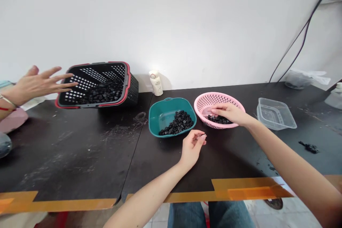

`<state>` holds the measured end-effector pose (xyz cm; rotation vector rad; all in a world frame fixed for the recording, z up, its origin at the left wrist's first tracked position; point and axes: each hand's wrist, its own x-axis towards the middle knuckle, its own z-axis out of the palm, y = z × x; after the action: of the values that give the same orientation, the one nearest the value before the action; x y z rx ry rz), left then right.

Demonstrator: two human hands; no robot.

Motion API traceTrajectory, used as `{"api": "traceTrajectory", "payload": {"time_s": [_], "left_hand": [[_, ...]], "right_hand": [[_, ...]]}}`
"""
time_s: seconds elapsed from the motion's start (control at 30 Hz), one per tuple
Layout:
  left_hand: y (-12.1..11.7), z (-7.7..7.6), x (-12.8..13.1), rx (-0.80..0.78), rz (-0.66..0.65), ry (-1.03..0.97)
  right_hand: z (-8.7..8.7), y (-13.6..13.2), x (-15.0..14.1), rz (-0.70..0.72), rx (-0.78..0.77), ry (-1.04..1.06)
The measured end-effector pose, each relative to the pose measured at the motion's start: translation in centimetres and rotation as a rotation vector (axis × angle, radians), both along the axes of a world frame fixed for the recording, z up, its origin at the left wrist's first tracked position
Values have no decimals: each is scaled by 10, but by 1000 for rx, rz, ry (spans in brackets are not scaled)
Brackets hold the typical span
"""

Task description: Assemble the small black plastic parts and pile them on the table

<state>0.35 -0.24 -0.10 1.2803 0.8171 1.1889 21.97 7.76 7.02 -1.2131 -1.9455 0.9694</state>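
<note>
My left hand (191,146) is above the table just in front of the teal basin (157,123). Its thumb and fingers are pinched together, with a dark speck at the tips too small to name. Small black ring-shaped pieces (179,123) lie heaped in the basin. Over the pink perforated basket (217,97) reaches my right hand (232,113), fingertips closed together inside the rim. What they hold, if anything, is hidden. Beneath that hand are more small black pieces (221,119).
At left, another person's spread hand (48,82) is beside a tilted grey basket (132,91) with red trim, holding many black pieces. A white bottle (156,83) stands by the wall. Right of the pink basket are a clear container (276,115) and a black cluster (309,147).
</note>
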Motion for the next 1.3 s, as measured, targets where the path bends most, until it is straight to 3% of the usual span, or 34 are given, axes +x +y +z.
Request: {"api": "traceTrajectory", "payload": {"time_s": [0.1,0.2,0.3,0.37,0.43,0.5,0.63,0.77,0.87,0.97,1.07,1.17,1.3], "left_hand": [[-5,-6,3,75,73,84],[-4,-17,7,20,93,116],[1,-24,7,-29,110,138],[4,-25,7,-54,109,133],[7,-25,7,-75,110,123],[8,-24,8,-78,113,124],[8,-20,10,-64,128,127],[9,-16,8,-56,109,139],[9,-14,6,-12,88,156],[6,-12,6,21,62,143],[1,-8,5,72,63,133],[-5,-3,1,235,145,210],[-7,2,-6,463,241,311]], "right_hand": [[-12,-38,-21,-69,26,79],[-29,-72,-38,-318,310,71],[-45,-102,-31,-538,584,76],[-56,-119,-16,-584,629,21],[-67,-136,-3,-533,537,-64],[-76,-152,-3,-363,392,-157],[-88,-171,-38,-24,244,-265],[-92,-169,-64,62,210,-245],[-89,-158,-58,-8,159,-114],[-78,-141,-43,-178,102,-8],[-66,-119,-38,-321,-112,192],[-58,-98,-44,-248,-393,559],[-60,-79,-56,6,-576,893]]}}
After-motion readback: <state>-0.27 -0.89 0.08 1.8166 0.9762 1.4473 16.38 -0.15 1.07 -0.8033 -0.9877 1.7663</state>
